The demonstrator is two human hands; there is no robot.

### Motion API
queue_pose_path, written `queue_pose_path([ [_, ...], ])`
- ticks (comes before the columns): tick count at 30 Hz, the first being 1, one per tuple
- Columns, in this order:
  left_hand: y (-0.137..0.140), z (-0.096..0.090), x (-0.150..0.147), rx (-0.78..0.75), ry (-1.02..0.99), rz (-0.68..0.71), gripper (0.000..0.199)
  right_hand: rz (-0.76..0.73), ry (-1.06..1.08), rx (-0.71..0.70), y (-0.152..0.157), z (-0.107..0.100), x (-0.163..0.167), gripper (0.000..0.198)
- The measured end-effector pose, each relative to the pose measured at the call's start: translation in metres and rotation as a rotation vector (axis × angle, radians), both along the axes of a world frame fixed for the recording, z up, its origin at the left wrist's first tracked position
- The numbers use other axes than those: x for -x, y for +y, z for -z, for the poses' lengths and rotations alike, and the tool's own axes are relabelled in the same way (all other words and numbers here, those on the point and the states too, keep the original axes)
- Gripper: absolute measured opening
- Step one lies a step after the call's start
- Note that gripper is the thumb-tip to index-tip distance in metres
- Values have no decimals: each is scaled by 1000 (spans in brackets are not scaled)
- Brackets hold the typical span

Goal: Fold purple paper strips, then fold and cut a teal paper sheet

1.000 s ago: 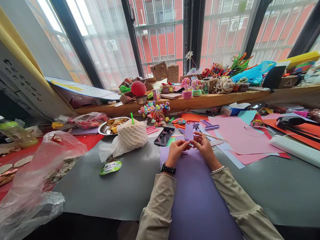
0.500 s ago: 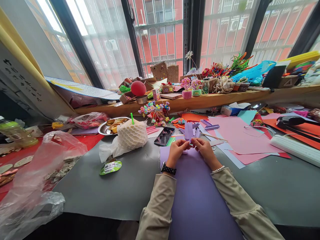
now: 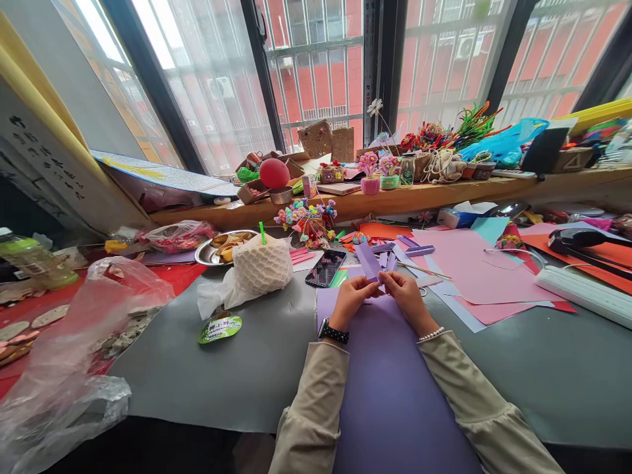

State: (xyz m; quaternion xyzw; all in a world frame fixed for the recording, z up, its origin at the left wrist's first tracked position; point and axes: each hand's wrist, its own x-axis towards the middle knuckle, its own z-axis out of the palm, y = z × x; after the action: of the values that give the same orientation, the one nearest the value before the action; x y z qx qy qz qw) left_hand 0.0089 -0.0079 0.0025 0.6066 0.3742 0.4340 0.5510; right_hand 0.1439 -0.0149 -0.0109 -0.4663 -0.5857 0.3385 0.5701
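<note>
Between my two hands is a folded purple paper strip [image 3: 366, 261], its long end sticking up and leaning to the left. My left hand [image 3: 354, 299] pinches its lower part from the left. From the right, my right hand [image 3: 403, 296] pinches the same piece, the fingertips of both hands almost meeting. The exact folds are hidden behind the fingers. Under my forearms lies a large purple sheet [image 3: 395, 395]. Just beyond my hands are more folded purple strips [image 3: 419, 251].
A black phone [image 3: 326, 268] and a net-wrapped coconut [image 3: 263, 263] with a green straw lie to the left. Pink paper sheets [image 3: 474, 257] and a white power strip [image 3: 582, 296] are on the right. Craft flowers [image 3: 307, 220] stand at the back.
The purple strip's upright end has tilted to the left between my fingers. Both hands stay in nearly the same place, still pinching it.
</note>
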Motion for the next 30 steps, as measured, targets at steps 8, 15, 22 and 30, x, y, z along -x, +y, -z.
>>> queue_pose_path([
  [8,0,-1,-1,-5,-15,29,29,39,3,-46,-4,-5,1,29],
  [15,3,-3,-1,70,-100,-104,28,44,-9,-47,-3,-3,0,28],
  [22,3,-3,1,93,-111,-79,30,37,-41,-53,-3,-3,0,28],
  [30,1,-4,0,90,-113,-75,28,35,-48,-50,-2,-3,0,29],
])
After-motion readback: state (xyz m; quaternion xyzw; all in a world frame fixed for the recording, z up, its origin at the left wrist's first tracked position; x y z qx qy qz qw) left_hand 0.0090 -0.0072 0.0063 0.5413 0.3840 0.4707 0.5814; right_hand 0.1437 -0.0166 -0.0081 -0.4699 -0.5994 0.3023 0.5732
